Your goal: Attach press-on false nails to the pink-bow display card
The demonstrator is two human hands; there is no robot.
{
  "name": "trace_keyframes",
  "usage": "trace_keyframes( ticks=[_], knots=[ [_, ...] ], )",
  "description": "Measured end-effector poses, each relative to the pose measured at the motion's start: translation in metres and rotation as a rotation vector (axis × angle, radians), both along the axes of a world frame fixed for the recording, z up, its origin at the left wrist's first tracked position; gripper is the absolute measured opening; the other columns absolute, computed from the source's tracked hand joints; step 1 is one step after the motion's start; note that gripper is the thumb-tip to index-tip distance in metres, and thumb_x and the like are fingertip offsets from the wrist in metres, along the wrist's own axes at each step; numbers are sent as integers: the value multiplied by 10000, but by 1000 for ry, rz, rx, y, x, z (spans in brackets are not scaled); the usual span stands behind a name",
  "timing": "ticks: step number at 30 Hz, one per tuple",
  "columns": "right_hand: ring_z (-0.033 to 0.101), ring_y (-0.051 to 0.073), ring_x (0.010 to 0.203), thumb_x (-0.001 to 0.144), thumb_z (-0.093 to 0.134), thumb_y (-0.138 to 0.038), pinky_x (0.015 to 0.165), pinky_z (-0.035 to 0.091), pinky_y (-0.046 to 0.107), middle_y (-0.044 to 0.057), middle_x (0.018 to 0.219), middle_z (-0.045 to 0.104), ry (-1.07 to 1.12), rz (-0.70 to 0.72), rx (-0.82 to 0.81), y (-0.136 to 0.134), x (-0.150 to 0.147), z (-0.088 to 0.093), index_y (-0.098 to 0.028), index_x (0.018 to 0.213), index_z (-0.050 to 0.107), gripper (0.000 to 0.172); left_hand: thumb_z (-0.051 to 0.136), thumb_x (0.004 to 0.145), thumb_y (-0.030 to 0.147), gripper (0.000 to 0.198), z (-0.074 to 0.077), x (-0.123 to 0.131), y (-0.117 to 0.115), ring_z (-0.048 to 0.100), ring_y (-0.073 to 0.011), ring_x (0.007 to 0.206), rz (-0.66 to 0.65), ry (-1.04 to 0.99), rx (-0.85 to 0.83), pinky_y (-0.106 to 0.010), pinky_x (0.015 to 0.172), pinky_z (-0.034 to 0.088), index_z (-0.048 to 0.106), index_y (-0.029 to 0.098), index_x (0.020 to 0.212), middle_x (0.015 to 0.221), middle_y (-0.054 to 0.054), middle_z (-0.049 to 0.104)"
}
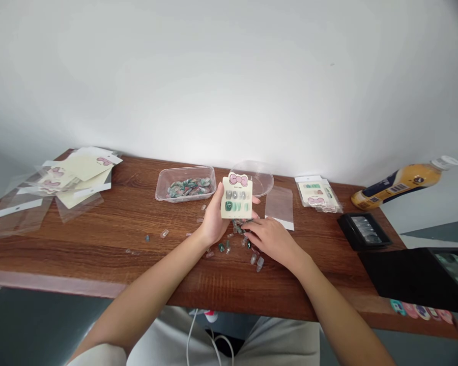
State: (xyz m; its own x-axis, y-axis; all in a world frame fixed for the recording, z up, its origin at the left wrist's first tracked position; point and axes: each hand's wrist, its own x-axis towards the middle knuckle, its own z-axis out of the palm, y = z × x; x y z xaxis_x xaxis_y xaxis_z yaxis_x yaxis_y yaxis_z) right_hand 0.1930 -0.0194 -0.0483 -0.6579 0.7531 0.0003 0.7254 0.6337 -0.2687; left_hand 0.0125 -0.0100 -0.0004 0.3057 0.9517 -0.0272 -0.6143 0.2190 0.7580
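Note:
My left hand [212,219] grips a cream nail card [236,212] with a pink bow at its top, holding it up facing me. Two rows of press-on nails sit on the card, greyish clear above and green below. Just below the card, my right hand [269,236] reaches with bent fingers into a loose pile of press-on nails [237,226]. Whether its fingertips pinch a nail is hidden. More loose nails [222,247] lie scattered around the pile on the wooden table [168,264].
A clear tub [158,190] of nails stands behind, beside a round clear lid [267,178]. Cards and bags [87,173] lie left. A clear bag [279,203], filled packets [315,193], a black case [366,231], a tilted drink bottle [404,184] and a dark folder [412,274] are right.

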Motion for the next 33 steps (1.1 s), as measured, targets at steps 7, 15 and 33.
trace_keyframes(
  ticks=[7, 15, 33],
  knots=[
    [704, 220, 903, 1000, 565, -225, 826, 455, 343, 52, 1030, 753, 0, -32, -70, -2, -2, 8, -194, 1045, 676, 123, 393, 984, 631, 615, -2, -1, 0, 741, -264, 752, 1, 4, 18, -316, 592, 508, 613, 138, 1277, 989, -144, 759],
    [687, 215, 837, 982, 580, -215, 808, 442, 335, 47, 941, 745, -26, -26, -53, -4, -3, 11, -190, 1001, 666, 92, 396, 972, 657, 634, -3, -1, 0, 739, -267, 747, -5, 21, 20, -326, 607, 501, 625, 145, 1268, 1022, -149, 756],
    [604, 186, 760, 939, 563, -138, 767, 417, 317, 3, 826, 688, 73, 30, -51, -9, 1, 15, -203, 914, 609, 83, 262, 1017, 614, 622, 5, -2, -3, 734, -269, 734, -6, 92, 75, -327, 626, 478, 640, 144, 1168, 1027, -147, 750]
  ],
)
